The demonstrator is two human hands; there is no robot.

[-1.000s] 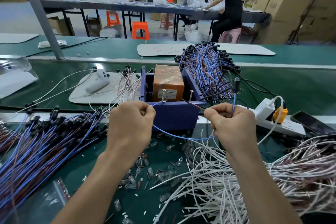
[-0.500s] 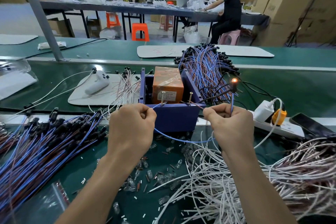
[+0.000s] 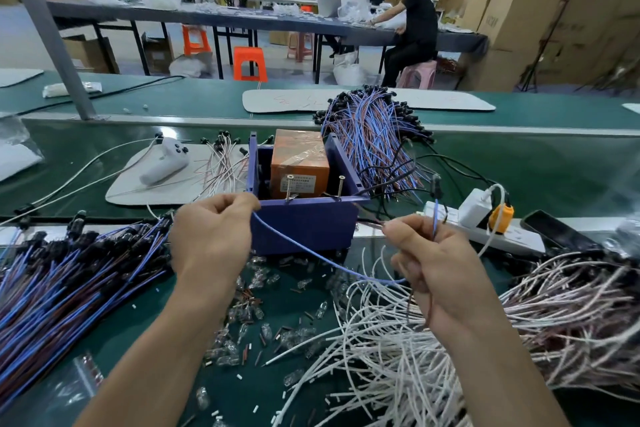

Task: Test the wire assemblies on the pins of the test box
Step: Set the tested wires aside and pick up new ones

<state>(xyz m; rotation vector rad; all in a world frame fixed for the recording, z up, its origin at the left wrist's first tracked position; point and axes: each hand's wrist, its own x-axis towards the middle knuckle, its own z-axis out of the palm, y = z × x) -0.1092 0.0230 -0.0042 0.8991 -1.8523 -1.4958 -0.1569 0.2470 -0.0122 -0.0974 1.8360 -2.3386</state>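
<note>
Near test box [image 3: 304, 229] on table [image 3: 519, 166], left hand [image 3: 211, 236] fingers [image 3: 246, 204] pinch one end of blue wire [image 3: 311, 258]; right hand [image 3: 440, 270] fingers pinch other end, both short of pins [image 3: 290, 185].

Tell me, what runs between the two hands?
A single blue wire sags from the left hand to the right hand, in front of the test box; head view.

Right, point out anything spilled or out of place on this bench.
Small glass bulbs and cut bits lie spilled on the green mat in front of the blue box, under the blue wire that the left hand and right hand hold. The white wires beside them are a tangled heap.
</note>
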